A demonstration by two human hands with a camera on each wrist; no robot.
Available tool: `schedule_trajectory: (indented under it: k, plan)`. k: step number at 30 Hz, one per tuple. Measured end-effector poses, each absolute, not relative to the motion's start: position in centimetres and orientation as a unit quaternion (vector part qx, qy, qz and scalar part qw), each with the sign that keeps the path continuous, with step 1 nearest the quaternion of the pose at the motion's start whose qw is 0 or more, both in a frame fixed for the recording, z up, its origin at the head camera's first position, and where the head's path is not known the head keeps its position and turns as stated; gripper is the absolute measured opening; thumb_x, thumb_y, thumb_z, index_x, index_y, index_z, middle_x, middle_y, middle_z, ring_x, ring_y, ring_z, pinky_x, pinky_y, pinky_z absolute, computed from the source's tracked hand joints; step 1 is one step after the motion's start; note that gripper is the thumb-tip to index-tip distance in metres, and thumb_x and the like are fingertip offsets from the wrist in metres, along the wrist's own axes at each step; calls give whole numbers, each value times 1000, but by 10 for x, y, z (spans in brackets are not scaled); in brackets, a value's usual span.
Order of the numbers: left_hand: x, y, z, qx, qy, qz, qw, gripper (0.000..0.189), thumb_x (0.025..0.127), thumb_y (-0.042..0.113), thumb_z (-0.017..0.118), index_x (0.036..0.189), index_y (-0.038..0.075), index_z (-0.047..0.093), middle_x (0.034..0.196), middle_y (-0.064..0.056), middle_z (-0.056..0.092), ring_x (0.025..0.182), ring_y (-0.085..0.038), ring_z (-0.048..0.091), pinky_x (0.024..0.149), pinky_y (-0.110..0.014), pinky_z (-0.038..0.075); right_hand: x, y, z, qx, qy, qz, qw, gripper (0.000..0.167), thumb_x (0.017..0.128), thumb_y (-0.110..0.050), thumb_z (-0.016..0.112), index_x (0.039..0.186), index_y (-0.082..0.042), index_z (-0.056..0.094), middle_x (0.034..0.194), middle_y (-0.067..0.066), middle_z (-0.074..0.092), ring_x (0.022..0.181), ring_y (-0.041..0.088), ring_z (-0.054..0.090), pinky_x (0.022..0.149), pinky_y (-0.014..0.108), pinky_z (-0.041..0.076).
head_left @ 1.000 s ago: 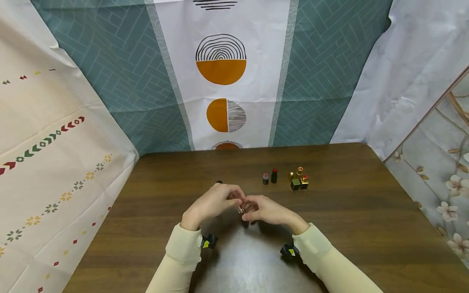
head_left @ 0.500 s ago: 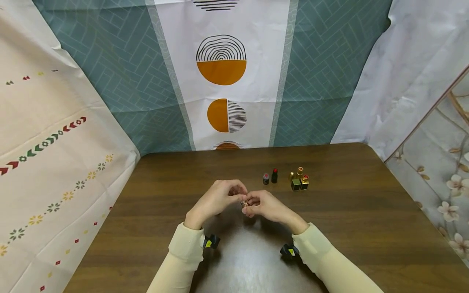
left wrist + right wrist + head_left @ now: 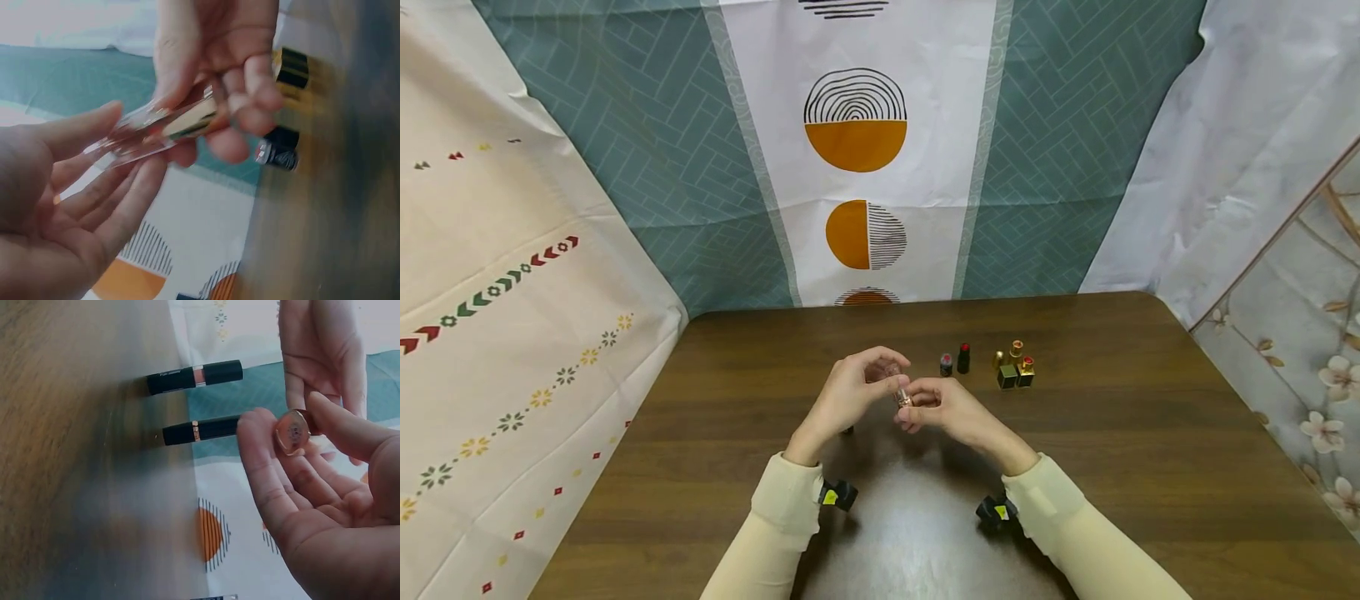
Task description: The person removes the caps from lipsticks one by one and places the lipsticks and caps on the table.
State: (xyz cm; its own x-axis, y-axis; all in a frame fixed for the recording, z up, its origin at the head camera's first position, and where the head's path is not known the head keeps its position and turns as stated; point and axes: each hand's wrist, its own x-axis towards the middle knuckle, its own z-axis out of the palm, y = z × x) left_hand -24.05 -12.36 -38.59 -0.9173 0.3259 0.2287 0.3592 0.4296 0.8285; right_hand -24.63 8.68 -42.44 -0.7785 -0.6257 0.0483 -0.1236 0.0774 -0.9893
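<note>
Nearest to us are the pale sleeves (image 3: 784, 508). Past them, our left hand (image 3: 850, 392) pinches the clear end of a lipstick (image 3: 905, 399), and our right hand (image 3: 953, 413) pinches its shiny end, fingers only a little apart on both. We hold it up over the brown table (image 3: 1120, 467). Two black tubes (image 3: 219, 428) stand near. Farther off are two small red-topped lipsticks (image 3: 964, 360), then gold ones (image 3: 1026, 374). Behind hangs a cloth (image 3: 917, 150) with round shapes.

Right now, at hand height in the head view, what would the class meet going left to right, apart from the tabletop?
Cream patterned cloth, left hand, small shiny tube, right hand, flowered cloth.
</note>
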Motion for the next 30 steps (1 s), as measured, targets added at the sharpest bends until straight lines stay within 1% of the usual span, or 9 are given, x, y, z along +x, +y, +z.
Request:
schedule_trajectory:
  k: [3, 7, 10, 12, 15, 17, 20, 24, 30]
  plan:
    - [-241, -119, -389, -189, -832, -520, 33, 23, 97, 22, 77, 119, 15, 75, 104, 1, 75, 93, -16, 71, 88, -44, 57, -245, 86, -424, -251, 700, -640, 196, 32, 101, -8, 70, 127, 8, 63, 105, 20, 76, 90, 32, 73, 88, 59, 56]
    - [-242, -113, -392, -171, -808, -562, 47, 26, 97, 22, 76, 122, 13, 74, 107, -3, 75, 100, -19, 71, 94, -45, 55, -246, 84, -425, -245, 695, -651, 183, 32, 102, -11, 69, 126, 10, 63, 107, 29, 73, 91, 36, 73, 88, 60, 56]
    - [-241, -110, -393, -162, -791, -587, 57, 25, 97, 21, 77, 120, 12, 75, 107, -6, 75, 101, -22, 70, 95, -47, 54, -246, 83, -424, -244, 692, -656, 177, 29, 101, -13, 70, 121, 8, 65, 109, 36, 69, 90, 33, 73, 89, 61, 55]
    - [-242, -108, -393, -158, -783, -599, 62, 24, 97, 21, 76, 120, 11, 75, 107, -7, 75, 101, -23, 69, 95, -48, 54, -246, 83, -423, -240, 690, -659, 177, 27, 101, -12, 70, 120, 7, 66, 110, 37, 69, 89, 30, 73, 88, 60, 56]
    - [-242, -107, -394, -153, -775, -609, 66, 24, 97, 22, 77, 119, 11, 76, 106, -8, 75, 100, -23, 69, 94, -47, 54, -247, 83, -422, -238, 688, -662, 177, 25, 101, -11, 70, 118, 8, 66, 108, 32, 72, 88, 26, 73, 87, 54, 58]
    - [-243, -106, -395, -150, -776, -609, 67, 24, 97, 22, 77, 118, 11, 76, 106, -7, 75, 99, -21, 69, 93, -44, 54, -247, 83, -422, -237, 685, -666, 177, 27, 101, -11, 70, 118, 9, 66, 106, 27, 74, 89, 25, 74, 87, 52, 59]
    - [-244, -106, -397, -149, -778, -607, 69, 24, 97, 23, 77, 118, 12, 76, 106, -5, 75, 98, -20, 69, 91, -42, 55, -247, 86, -421, -235, 683, -669, 176, 33, 101, -11, 70, 123, 13, 64, 107, 24, 75, 96, 34, 74, 92, 56, 56]
    - [-246, -107, -398, -150, -777, -607, 72, 23, 96, 23, 78, 117, 12, 76, 104, -3, 76, 96, -19, 69, 89, -40, 56, -247, 88, -419, -230, 677, -675, 180, 37, 100, -9, 70, 129, 15, 62, 110, 26, 74, 104, 43, 72, 98, 62, 51]
    - [-245, -107, -397, -142, -772, -615, 73, 26, 95, 23, 80, 116, 9, 77, 104, -6, 76, 96, -22, 70, 86, -37, 56, -248, 86, -423, -235, 665, -685, 183, 34, 100, -5, 69, 127, 15, 63, 108, 25, 75, 96, 28, 75, 95, 62, 52]
